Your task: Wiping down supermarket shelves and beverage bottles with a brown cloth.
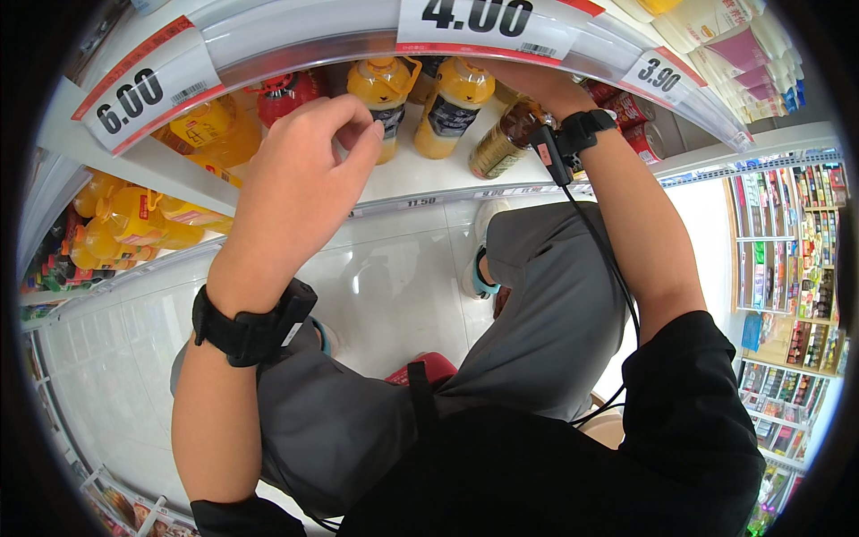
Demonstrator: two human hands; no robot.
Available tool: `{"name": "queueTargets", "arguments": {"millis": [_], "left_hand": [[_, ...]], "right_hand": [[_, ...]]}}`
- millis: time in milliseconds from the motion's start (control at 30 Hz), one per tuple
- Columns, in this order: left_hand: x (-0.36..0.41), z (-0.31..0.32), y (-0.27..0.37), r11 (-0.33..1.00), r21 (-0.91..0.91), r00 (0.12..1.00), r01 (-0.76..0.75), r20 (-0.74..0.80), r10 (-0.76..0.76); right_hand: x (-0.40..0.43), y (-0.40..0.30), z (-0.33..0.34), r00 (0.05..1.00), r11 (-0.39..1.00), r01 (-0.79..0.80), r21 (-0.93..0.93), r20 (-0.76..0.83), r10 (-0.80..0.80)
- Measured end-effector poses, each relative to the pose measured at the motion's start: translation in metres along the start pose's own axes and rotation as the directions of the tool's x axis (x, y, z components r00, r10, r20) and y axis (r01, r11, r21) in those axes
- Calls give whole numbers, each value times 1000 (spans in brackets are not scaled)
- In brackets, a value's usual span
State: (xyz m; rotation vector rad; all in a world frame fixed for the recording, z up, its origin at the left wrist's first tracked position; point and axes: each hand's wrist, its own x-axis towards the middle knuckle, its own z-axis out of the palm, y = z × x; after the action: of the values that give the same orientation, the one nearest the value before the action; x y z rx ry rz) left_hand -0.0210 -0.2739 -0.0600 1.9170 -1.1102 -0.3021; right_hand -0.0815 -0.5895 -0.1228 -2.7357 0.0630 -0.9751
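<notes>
My left hand [312, 164] hangs in front of the shelf with loosely curled fingers. Its thumb is close to the forefinger, and nothing shows between them. Behind it stand a red-topped bottle [285, 94] and a yellow-capped drink bottle [379, 84] with a loop handle. My right hand [540, 84] reaches in under the upper shelf edge, which hides its fingers; any hold is out of sight. Near that wrist a brown drink bottle [503, 144] with a gold label leans to one side. Left of it is another bottle of yellow drink [456, 111] with a dark label.
The upper shelf edge [315, 50] with price tags overhangs the bottles. Red cans [631, 111] lie at right, near the shelf's side panel. Orange drink bottles [215, 131] fill the left. A cable [597, 235] runs from my right wrist strap. Under me is a red seat [429, 368].
</notes>
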Motion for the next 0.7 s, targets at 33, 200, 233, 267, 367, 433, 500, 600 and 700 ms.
{"name": "queueTargets", "arguments": {"millis": [33, 200, 233, 267, 367, 433, 500, 600, 700], "left_hand": [[0, 1, 1, 1000, 0, 1000, -1, 2, 1], [-2, 3, 5, 1000, 12, 1000, 1, 14, -1], [-2, 5, 5, 1000, 10, 1000, -2, 18, 2], [-1, 6, 6, 1000, 2, 999, 13, 35, -13], [-3, 10, 0, 1000, 31, 999, -5, 48, 4], [0, 15, 4, 996, 53, 996, -65, 59, 62], [-3, 13, 7, 998, 53, 997, 15, 71, -18], [-8, 13, 7, 997, 73, 994, 33, 100, -40], [-8, 24, 2, 996, 95, 991, -3, 137, -10]], "right_hand": [[0, 0, -2, 1000, 1000, 6, -3, -3, -6], [-3, -8, -13, 999, 999, 35, -31, 1, -35], [-5, -11, -16, 999, 998, 42, -51, 11, -42], [-10, -15, -20, 999, 996, 46, -80, 21, -45], [-3, -74, -47, 658, 871, -291, -396, 578, 482], [-18, -103, -63, 736, 965, -20, -261, 649, 191], [-21, -141, -87, 697, 992, 115, -48, 716, -46], [-18, -176, -149, 713, 982, 55, 183, 681, -167], [-48, -156, -189, 805, 956, -147, 254, 592, -34]]}}
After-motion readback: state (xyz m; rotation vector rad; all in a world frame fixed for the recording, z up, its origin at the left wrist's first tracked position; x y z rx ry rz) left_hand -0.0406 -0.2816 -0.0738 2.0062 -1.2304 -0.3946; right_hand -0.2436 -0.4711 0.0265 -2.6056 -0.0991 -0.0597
